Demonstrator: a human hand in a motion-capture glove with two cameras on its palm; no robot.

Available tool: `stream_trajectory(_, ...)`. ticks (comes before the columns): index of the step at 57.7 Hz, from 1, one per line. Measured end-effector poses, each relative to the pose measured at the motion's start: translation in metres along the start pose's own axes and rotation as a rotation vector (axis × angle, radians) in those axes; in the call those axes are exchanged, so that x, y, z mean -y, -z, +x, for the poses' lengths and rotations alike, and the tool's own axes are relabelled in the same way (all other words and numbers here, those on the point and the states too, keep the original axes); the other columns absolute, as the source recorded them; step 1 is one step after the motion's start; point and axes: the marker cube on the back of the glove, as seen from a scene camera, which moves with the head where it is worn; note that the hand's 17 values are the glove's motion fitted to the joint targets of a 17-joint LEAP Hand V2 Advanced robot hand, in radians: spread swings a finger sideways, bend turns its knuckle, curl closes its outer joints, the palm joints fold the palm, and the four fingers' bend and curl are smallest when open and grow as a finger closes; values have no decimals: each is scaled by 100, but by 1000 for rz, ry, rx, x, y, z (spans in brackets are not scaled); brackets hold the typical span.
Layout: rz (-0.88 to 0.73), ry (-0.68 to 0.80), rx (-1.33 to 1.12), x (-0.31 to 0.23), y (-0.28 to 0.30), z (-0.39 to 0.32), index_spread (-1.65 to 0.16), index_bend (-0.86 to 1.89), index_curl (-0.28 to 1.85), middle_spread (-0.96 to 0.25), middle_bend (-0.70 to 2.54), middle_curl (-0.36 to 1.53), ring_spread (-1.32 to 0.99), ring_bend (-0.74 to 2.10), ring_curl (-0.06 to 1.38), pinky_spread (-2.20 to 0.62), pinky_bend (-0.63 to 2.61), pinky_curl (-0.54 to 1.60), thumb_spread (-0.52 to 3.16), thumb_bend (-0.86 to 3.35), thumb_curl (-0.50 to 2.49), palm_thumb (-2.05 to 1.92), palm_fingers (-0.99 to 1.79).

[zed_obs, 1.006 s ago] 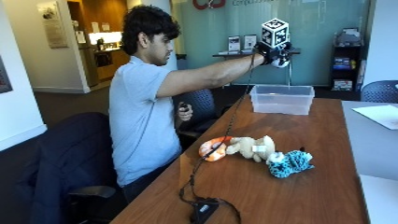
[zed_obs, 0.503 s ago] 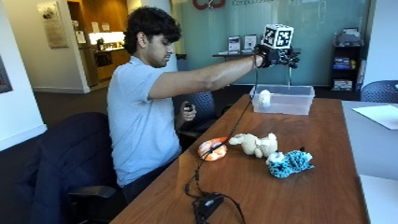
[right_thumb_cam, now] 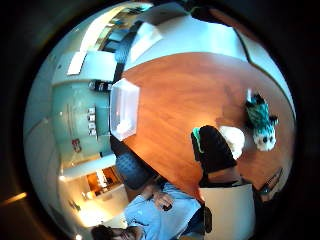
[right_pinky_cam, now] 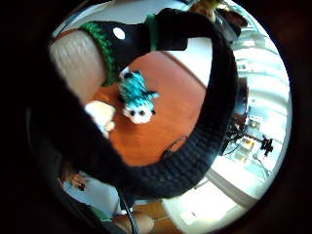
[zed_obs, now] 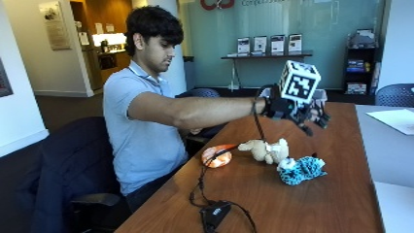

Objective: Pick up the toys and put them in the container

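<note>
Since the frame half a second before, the gloved right hand [zed_obs: 304, 112] had come away from above the clear container [right_thumb_cam: 123, 109] and travelled back toward the toys; it hung in the air at centre right of the outside view, above and just beyond the plush group. Its fingers appeared spread and relaxed, holding nothing (the thumb-side palm view showed only open counter beneath the palm).

Three toys remained on the wooden counter [zed_obs: 336, 194], in the lower middle of the outside view: an orange toy [zed_obs: 216, 156] at left, a cream plush [zed_obs: 267, 150] in the middle and a teal plush [zed_obs: 301, 170] at lower right. The cream and teal plush lay just beside one another, possibly touching. The container was hidden behind the hand in the outside view and sat well apart from the toys at the counter's far end in the thumb-side palm view; its contents could not be made out.

Judgement: the step in hand was the return reach for the next toy. To do it well, the hand should descend on one plush only, preferably the cream one nearest beneath it, with fingers kept wide until contact and closed round the body rather than a limb. The neighbouring teal plush risked being dragged along, and the cable [zed_obs: 200, 187] trailing past the orange toy should be kept clear.
</note>
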Motion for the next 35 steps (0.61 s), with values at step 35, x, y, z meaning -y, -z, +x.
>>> stream_trajectory(35, 266, -33, 215, 29, -39, 64, -27, 24, 24, 3, 27, 30, -17, 97, 51, -28, 123, 42, 155, 77, 57, 76, 79)
